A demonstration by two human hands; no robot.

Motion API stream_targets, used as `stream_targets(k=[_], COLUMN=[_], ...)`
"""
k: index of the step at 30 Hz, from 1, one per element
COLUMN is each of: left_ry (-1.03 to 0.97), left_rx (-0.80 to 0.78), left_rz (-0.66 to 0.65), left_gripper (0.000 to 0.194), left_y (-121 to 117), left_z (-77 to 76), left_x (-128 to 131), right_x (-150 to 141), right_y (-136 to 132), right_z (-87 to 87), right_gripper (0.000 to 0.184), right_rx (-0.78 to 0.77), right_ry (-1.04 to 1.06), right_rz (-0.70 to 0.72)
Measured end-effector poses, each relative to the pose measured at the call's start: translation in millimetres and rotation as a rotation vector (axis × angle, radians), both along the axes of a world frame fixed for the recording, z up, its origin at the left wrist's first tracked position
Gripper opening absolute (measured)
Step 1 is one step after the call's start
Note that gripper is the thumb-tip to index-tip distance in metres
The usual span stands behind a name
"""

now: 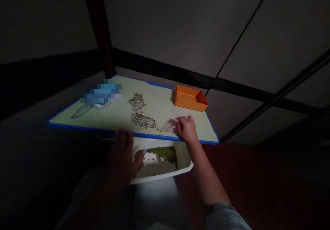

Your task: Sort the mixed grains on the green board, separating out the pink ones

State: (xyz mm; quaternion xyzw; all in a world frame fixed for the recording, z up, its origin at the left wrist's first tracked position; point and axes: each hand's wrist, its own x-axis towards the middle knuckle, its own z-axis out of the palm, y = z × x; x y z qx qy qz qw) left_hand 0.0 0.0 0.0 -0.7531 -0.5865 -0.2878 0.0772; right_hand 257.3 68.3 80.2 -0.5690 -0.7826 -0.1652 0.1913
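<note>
Right fingers (pixel 182 121): curled at the board (pixel 162 101); whether anything is gripped cannot be told.
Left fingers (pixel 123 141): spread at the board's near edge, thumb over the bin (pixel 184 157).
Seeds (pixel 142 120): scattered on the board, left of the right fingers; more are held in the bin.

A blurred blue item (pixel 103 93) is lying near a thin loop (pixel 83 111); a dark post (pixel 97 20) is rising behind; reddish floor (pixel 224 182) is showing.
</note>
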Motion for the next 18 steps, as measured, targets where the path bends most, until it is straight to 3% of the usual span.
stream_targets(k=[11,18], left_ry=[-0.027,-0.025], left_rx=[-0.004,-0.018], left_rz=[-0.003,-0.007], left_gripper=[0.079,0.079], left_y=[0.0,-1.2], left_z=[1.3,3.4], left_x=[2.7,3.0], right_x=[0.5,0.9], right_y=[3.5,5.5], right_z=[-0.7,-1.9], right_gripper=[0.022,0.023], right_rx=[0.001,-0.021], right_ry=[-0.027,-0.018], right_rz=[-0.081,0.003])
